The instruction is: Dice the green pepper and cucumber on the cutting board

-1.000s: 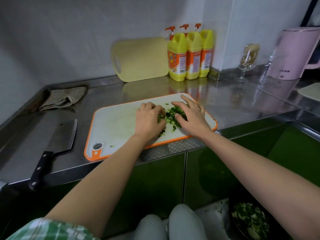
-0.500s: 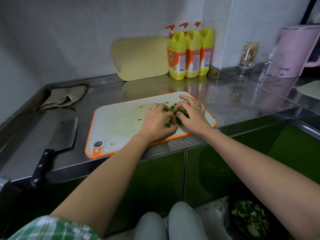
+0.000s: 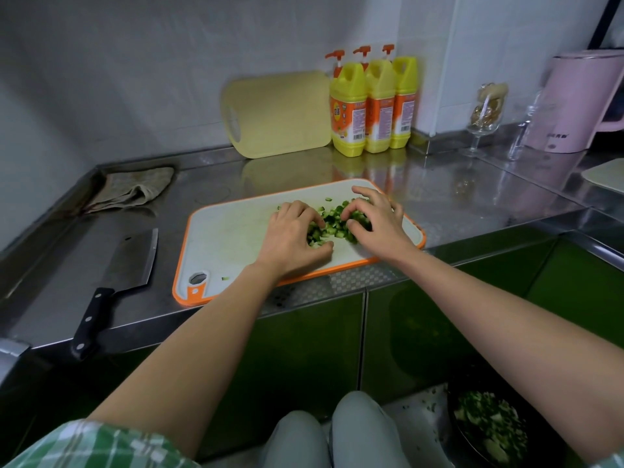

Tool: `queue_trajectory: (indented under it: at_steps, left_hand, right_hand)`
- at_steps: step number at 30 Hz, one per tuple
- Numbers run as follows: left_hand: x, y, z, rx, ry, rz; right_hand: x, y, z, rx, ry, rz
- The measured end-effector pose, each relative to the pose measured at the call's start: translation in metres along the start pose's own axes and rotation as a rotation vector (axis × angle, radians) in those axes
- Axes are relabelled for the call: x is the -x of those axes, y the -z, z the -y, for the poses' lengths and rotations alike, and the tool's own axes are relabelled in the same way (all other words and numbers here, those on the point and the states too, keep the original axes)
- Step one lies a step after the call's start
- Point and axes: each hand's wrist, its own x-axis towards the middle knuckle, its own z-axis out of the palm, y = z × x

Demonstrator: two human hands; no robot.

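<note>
Green dice (image 3: 334,223) sit cupped by my curled left hand (image 3: 290,236) and right hand (image 3: 380,221) (cutting seems done); next, I'd lift both together.

We stretch both bare arms forward, palms down. Our left hand (image 3: 292,236) and right hand (image 3: 380,226) face each other close together, fingers curled around the diced vegetables (image 3: 332,224) between them.
</note>
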Motion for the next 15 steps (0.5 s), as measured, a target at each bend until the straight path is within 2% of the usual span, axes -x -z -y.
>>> queue_trajectory:
  at_steps: [5, 15]
  left_hand:
    - [0.003, 0.000, 0.006, -0.023, 0.015, 0.015]
    - [0.009, 0.003, 0.021, 0.020, 0.029, -0.020]
  right_hand:
    - [-0.007, 0.001, 0.013, 0.049, 0.096, 0.005]
    - [-0.020, -0.008, 0.035, 0.214, 0.140, 0.280]
